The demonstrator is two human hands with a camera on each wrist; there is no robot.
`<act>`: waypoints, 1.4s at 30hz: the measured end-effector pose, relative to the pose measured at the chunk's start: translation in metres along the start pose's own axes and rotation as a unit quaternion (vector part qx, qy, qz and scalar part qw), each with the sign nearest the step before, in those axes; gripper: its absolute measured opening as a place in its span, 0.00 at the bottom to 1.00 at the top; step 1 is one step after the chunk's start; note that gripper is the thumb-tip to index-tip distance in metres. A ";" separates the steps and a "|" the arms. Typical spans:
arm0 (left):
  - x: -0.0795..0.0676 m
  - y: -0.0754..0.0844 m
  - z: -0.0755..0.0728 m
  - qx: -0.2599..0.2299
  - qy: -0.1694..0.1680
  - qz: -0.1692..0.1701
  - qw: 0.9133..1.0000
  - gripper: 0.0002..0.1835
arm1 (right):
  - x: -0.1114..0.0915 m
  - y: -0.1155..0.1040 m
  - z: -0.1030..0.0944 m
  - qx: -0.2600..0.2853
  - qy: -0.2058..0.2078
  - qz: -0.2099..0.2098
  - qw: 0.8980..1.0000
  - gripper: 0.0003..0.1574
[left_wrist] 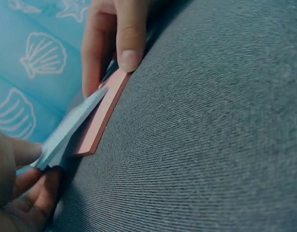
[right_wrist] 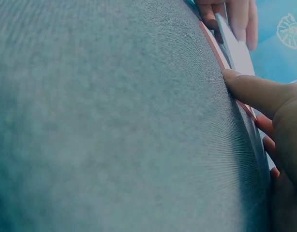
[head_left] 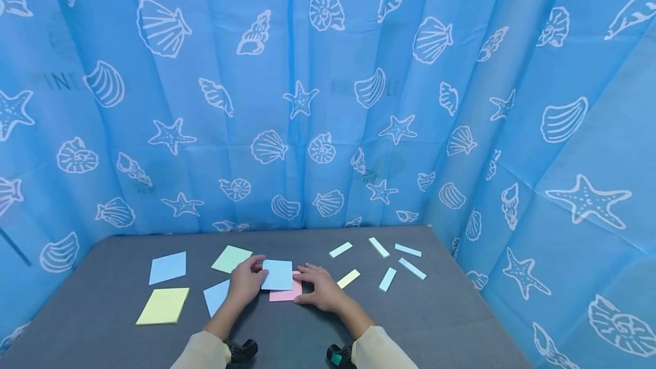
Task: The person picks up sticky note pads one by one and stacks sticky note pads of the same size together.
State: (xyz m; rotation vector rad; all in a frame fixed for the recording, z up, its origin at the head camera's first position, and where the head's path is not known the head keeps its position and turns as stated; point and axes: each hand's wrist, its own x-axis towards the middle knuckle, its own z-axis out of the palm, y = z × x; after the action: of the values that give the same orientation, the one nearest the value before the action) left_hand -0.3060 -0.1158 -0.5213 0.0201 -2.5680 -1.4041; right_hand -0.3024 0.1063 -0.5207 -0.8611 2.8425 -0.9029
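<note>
A light blue sticky note pad (head_left: 277,275) is pinched at its left side by my left hand (head_left: 245,283). It tilts over a pink sticky note pad (head_left: 284,296) that lies on the grey cloth, covering part of it. In the left wrist view the lower edge of the blue pad (left_wrist: 73,123) meets or nearly meets the top of the pink pad (left_wrist: 104,113). My right hand (head_left: 324,289) holds the right end of the pink pad, thumb on the near edge and fingers at the far side.
Left of my hands lie a blue pad (head_left: 168,268), a yellow pad (head_left: 163,306), a green pad (head_left: 232,258) and another blue pad (head_left: 215,296), partly behind my left arm. Several narrow strips, among them a yellow one (head_left: 348,278), are scattered right. A blue shell-print curtain (head_left: 302,181) hangs behind.
</note>
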 end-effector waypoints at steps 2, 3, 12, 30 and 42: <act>-0.003 0.002 0.001 0.030 -0.014 0.017 0.999 0.21 | 0.000 0.000 0.000 0.000 0.002 -0.001 1.000 0.34; -0.004 0.003 0.001 0.048 -0.021 0.026 0.998 0.22 | 0.000 0.000 0.000 0.001 0.003 -0.001 1.000 0.34; -0.016 0.008 0.008 0.188 -0.043 0.071 0.979 0.23 | -0.008 -0.004 0.002 0.006 0.035 0.004 0.999 0.33; -0.035 0.009 0.009 0.220 -0.071 0.097 0.968 0.29 | -0.013 -0.034 0.003 -0.179 0.047 0.034 0.982 0.32; -0.035 0.007 0.002 0.223 -0.087 0.131 0.962 0.23 | -0.016 -0.038 0.002 -0.211 0.067 0.013 0.975 0.21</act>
State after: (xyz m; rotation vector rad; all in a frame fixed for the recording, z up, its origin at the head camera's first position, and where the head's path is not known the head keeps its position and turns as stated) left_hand -0.2715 -0.1062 -0.5233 -0.3733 -2.8450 -0.7478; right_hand -0.2697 0.0876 -0.5041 -0.8138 3.2169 -0.3634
